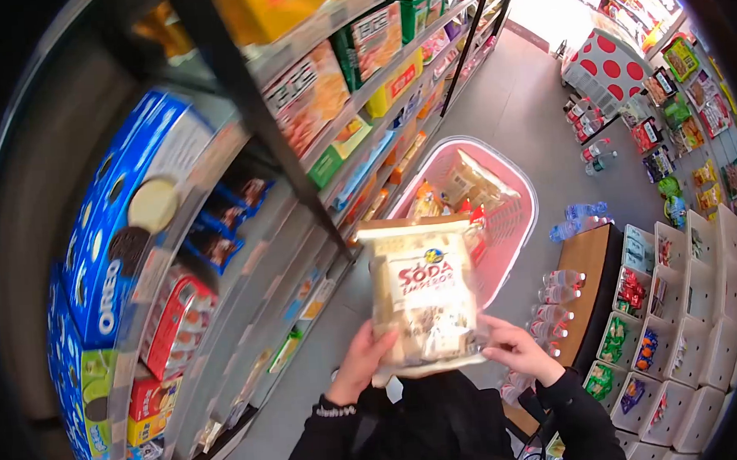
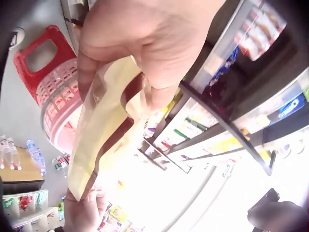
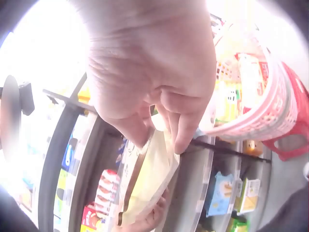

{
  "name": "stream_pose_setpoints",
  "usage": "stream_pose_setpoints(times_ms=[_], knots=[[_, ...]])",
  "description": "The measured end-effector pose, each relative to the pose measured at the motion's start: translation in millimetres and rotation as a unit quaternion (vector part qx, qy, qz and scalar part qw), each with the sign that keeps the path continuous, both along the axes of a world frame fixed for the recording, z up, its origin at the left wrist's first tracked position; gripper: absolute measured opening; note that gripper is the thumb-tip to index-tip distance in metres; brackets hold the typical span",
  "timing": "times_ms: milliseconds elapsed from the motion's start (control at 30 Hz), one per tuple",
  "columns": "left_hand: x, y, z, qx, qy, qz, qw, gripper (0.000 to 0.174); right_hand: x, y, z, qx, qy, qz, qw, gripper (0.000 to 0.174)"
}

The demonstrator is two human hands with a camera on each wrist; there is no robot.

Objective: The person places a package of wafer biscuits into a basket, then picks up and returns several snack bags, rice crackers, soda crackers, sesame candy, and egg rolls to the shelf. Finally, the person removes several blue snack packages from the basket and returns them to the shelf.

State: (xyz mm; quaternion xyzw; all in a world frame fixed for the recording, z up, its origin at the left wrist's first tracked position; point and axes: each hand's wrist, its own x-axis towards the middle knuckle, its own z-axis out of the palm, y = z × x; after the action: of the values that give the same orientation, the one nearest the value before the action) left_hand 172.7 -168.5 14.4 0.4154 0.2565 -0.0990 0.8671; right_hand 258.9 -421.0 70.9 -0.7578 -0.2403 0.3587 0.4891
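Observation:
A cream bag of crackers (image 1: pixel 429 298) printed "Soda Emperor" is held up in front of the body in the head view. My left hand (image 1: pixel 363 362) grips its lower left side, thumb over the front. At the lower right corner my right hand (image 1: pixel 521 351) pinches the bag's edge between thumb and fingers. Both wrist views show the bag (image 2: pixel 111 121) edge-on, with a brown stripe along it. Beyond the bag stands a pink shopping basket (image 1: pixel 513 210) with several snack packs inside, partly hidden by the bag.
Shelves of boxed snacks run along the left, with a blue Oreo box (image 1: pixel 107 244) close by. To the right are a wooden stand (image 1: pixel 593 293) lined with water bottles (image 1: pixel 559 295) and white bins (image 1: pixel 699 342) of small packets. A dotted box (image 1: pixel 606 68) stands farther down the aisle.

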Motion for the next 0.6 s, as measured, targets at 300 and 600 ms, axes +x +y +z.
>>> stream_pose_setpoints(times_ms=[300,600], knots=[[158.6,-22.1,-67.7,-0.228,0.048,-0.090,0.968,0.031,96.0,-36.2,-64.8,0.038,-0.022,-0.193,0.980,0.009],[134.9,-32.4,-101.4,0.379,0.000,-0.066,0.923,0.038,101.0,-9.2,-127.5,-0.043,-0.130,-0.175,0.975,0.018]])
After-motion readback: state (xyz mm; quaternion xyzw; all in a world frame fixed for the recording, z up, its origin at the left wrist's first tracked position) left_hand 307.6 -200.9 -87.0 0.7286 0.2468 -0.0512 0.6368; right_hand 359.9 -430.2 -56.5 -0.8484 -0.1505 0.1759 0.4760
